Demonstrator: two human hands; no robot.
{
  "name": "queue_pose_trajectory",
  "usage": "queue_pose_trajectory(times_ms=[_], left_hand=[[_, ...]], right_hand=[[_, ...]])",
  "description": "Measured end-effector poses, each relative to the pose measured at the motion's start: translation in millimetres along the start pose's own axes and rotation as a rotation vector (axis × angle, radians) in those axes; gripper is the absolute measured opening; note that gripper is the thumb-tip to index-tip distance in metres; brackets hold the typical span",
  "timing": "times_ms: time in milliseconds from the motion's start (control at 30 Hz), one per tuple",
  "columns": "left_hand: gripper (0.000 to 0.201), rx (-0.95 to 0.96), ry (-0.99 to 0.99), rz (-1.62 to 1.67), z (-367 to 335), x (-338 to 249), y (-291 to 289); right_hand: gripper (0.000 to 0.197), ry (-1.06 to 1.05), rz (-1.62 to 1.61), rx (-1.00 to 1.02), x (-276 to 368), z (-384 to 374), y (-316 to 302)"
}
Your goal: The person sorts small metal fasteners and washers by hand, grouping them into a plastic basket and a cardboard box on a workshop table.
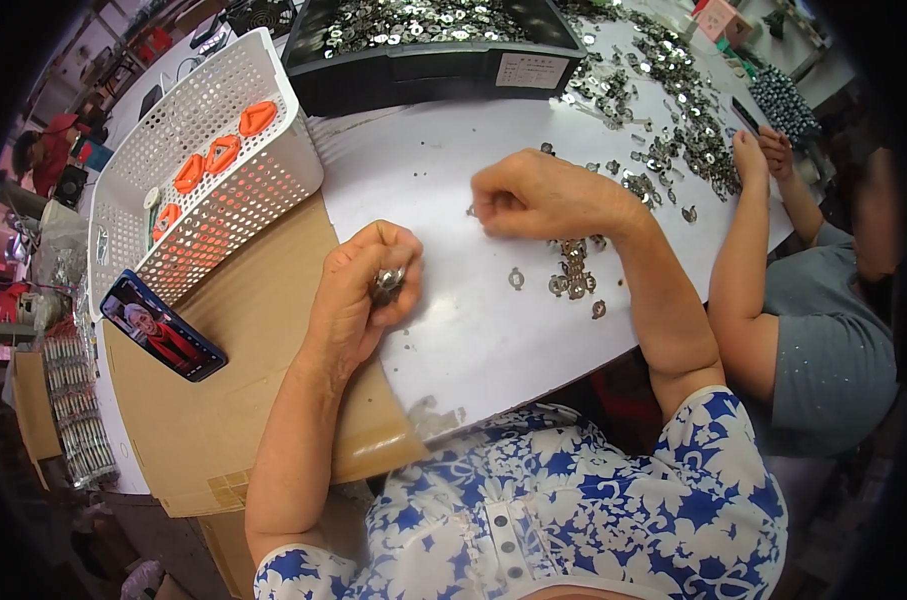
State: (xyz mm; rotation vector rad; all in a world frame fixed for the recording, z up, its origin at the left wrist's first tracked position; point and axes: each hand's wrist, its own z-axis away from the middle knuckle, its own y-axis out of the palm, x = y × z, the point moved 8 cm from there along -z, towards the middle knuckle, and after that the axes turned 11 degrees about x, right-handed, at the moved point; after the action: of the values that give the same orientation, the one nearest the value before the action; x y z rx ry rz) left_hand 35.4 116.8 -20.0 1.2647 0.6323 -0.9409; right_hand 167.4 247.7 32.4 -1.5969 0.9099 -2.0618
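While grasping metal parts (388, 285) in left hand (348, 292), perhaps as supply, with right hand (538, 195) curled over table (493, 345), cannot tell around what, near loose parts (574, 272), likely for easy reach.

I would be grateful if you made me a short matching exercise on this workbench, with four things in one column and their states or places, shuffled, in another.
Things
1. Left hand
2. Black bin
3. White basket
4. Smartphone

States or places
A. Lit up and standing on the brown cardboard
B. Curled around metal pieces
C. With orange pieces inside
D. Heaped with shiny loose parts

Right pairs: 1-B, 2-D, 3-C, 4-A
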Motion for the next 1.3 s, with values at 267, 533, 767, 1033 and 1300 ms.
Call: queue_pose_trajectory(times_ms=[267, 533, 767, 1033, 1300], left_hand=[[0.014, 0.073, -0.006, -0.050, -2, 6, -1], [0.037, 0.059, -0.131, 0.065, -3, 13, 4], [0.033, 0.059, -0.110, 0.059, -3, 15, 2], [0.016, 0.052, -0.105, 0.028, -2, 14, -2], [0.025, -0.021, -0.109, 0.040, 0, 13, -2]], right_hand=[[0.014, 0.043, 0.338, 0.307, 15, 9, 47], [0.021, -0.136, -0.273, -0.158, 50, -3, 6], [0.023, 0.009, 0.047, -0.223, 23, 8, -18], [0.012, 0.114, 0.250, -0.002, -3, -10, 13], [0.016, -0.121, -0.348, -0.030, 30, -12, 11]])
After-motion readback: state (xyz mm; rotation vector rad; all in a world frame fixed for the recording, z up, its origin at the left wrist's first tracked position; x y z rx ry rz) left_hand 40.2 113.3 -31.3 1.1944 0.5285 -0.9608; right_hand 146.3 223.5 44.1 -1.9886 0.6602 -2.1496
